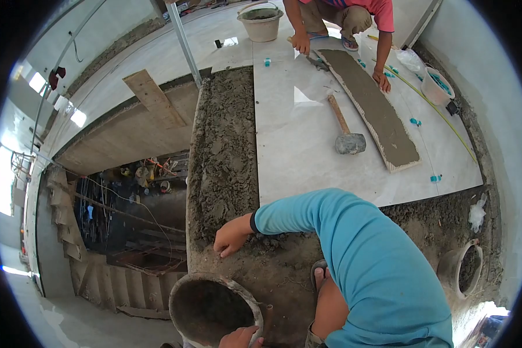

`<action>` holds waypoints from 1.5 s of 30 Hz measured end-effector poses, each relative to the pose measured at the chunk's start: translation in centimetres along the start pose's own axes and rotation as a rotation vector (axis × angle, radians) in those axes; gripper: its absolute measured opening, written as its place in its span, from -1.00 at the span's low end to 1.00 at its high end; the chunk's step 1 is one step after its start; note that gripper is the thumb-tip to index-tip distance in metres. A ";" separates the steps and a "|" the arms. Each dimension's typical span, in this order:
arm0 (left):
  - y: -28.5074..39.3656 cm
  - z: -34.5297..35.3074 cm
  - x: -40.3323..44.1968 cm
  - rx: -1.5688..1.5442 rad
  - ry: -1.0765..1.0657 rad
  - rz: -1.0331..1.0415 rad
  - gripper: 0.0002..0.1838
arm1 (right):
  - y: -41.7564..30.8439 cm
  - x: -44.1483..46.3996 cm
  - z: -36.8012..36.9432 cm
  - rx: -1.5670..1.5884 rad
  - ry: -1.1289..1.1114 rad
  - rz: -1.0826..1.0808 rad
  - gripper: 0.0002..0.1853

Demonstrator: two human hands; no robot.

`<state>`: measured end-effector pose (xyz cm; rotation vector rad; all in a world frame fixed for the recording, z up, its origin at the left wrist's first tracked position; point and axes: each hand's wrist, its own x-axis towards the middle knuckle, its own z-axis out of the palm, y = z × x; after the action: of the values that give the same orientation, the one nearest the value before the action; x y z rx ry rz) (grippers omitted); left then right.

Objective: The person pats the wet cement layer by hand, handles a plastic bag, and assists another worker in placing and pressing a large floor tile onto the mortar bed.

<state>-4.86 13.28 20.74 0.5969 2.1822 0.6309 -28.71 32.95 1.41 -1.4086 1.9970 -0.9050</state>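
Note:
My right hand, its fingers curled down, is at the near end of a strip of rough wet mortar. Whatever its fingers hold, if anything, is hidden. At the bottom, my left hand grips the rim of a bucket, whose inside is dark and grey. A co-worker in a red shirt squats at the top, holding a trowel by a narrow tile coated with grey mortar. The co-worker's other hand touches the tile's edge.
A rubber mallet lies on the large white tiles. An open stairwell drops away at left, with a plank at its edge. Other buckets stand at the back and right. A yellow tape crosses the tiles.

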 end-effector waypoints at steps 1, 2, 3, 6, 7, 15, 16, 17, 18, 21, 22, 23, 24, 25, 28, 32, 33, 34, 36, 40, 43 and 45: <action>0.1 -0.1 0.0 -0.009 -0.002 0.002 -0.63 | -0.1 0.0 0.0 -0.003 -0.003 0.006 -0.64; 0.2 -0.1 0.0 -0.019 -0.004 0.004 -0.64 | -0.1 0.0 -0.1 -0.005 -0.006 0.012 -0.65; 0.3 -0.2 0.0 -0.018 -0.004 0.003 -0.64 | -0.1 -0.1 -0.1 -0.005 -0.006 0.011 -0.65; 0.8 -0.4 -0.1 -0.013 -0.009 -0.027 -0.63 | -0.4 -0.1 -0.2 -0.004 -0.015 0.027 -0.65; 0.8 -0.5 -0.1 -0.014 -0.007 -0.023 -0.63 | -0.4 0.0 -0.2 -0.018 -0.022 0.029 -0.64; 0.7 -0.3 0.0 0.007 -0.026 -0.051 -0.64 | -0.3 0.0 -0.3 -0.040 -0.043 0.031 -0.64; 0.8 -0.5 0.0 -0.014 -0.037 -0.057 -0.64 | -0.3 0.0 -0.2 -0.028 -0.035 0.023 -0.64; 0.9 -0.6 0.0 -0.034 -0.047 -0.062 -0.63 | -0.2 -0.1 -0.2 -0.015 -0.028 0.016 -0.64; 0.7 -0.4 0.0 -0.034 -0.047 -0.062 -0.63 | -0.2 -0.1 -0.2 -0.015 -0.028 0.016 -0.64; 0.2 -0.1 0.1 -0.024 -0.036 -0.043 -0.62 | -0.7 -0.5 -0.5 -0.033 -0.035 0.030 -0.64; 0.4 -0.1 0.1 -0.017 -0.037 -0.050 -0.62 | -0.8 -0.6 -0.6 -0.029 -0.039 0.038 -0.64; 0.4 -0.2 0.1 -0.010 -0.038 -0.057 -0.61 | -0.9 -0.6 -0.7 -0.025 -0.042 0.047 -0.63; 0.4 -0.2 0.1 -0.010 -0.039 -0.058 -0.61 | -0.8 -0.6 -0.7 -0.024 -0.043 0.047 -0.63; 0.3 -0.2 0.1 -0.017 -0.038 -0.059 -0.61 | -0.7 -0.6 -0.6 -0.027 -0.042 0.044 -0.63; 0.0 -0.1 0.1 -0.025 -0.027 -0.047 -0.61 | -0.4 -0.4 -0.5 -0.023 -0.043 0.045 -0.63; 0.4 -0.3 0.2 -0.025 -0.039 -0.062 -0.62 | -0.1 -0.2 -0.3 -0.043 -0.039 0.033 -0.63; 0.5 -0.4 0.2 -0.025 -0.040 -0.061 -0.62 | -0.1 -0.1 -0.2 -0.042 -0.039 0.033 -0.63; 0.6 -0.4 0.2 -0.030 -0.037 -0.064 -0.62 | -0.1 -0.2 -0.2 -0.049 -0.040 0.037 -0.63; 0.6 -0.4 0.2 -0.036 -0.034 -0.065 -0.62 | 0.0 -0.1 -0.2 -0.056 -0.042 0.041 -0.63; 0.4 -0.4 0.2 -0.029 -0.039 -0.069 -0.62 | 0.0 -0.2 -0.1 -0.036 -0.041 0.041 -0.62; 0.5 -0.6 0.3 -0.033 -0.064 -0.074 -0.62 | 0.5 0.1 0.1 -0.021 -0.054 0.052 -0.63; 0.5 -0.6 0.3 -0.036 -0.082 -0.087 -0.61 | 1.2 0.3 0.6 -0.010 -0.068 0.059 -0.63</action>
<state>-5.38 13.68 21.19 0.4981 2.1042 0.5880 -29.06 32.82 0.07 -1.3604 1.9842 -0.8112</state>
